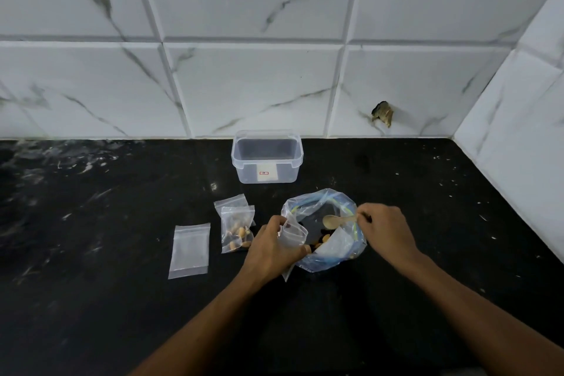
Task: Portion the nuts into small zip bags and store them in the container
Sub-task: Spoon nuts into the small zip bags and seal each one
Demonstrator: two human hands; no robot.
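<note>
A large clear zip bag point(335, 253) with a blue-green seal stands open on the black counter, nuts point(322, 239) at its bottom. My right hand point(386, 227) pinches the handle of a small wooden spoon point(334, 221) whose bowl hangs inside the bag's mouth. My left hand point(271, 249) grips a small zip bag point(293, 233) at the large bag's left rim. To the left lie two small bags with nuts point(236, 227), overlapping, and one flat empty small bag point(189, 250). A clear plastic container point(267, 157), lidless, stands behind.
The black counter point(106, 253) meets white marble-look tiled walls at the back and on the right, forming a corner. A chipped hole point(383, 114) shows in the back wall tile. Pale specks are scattered over the counter.
</note>
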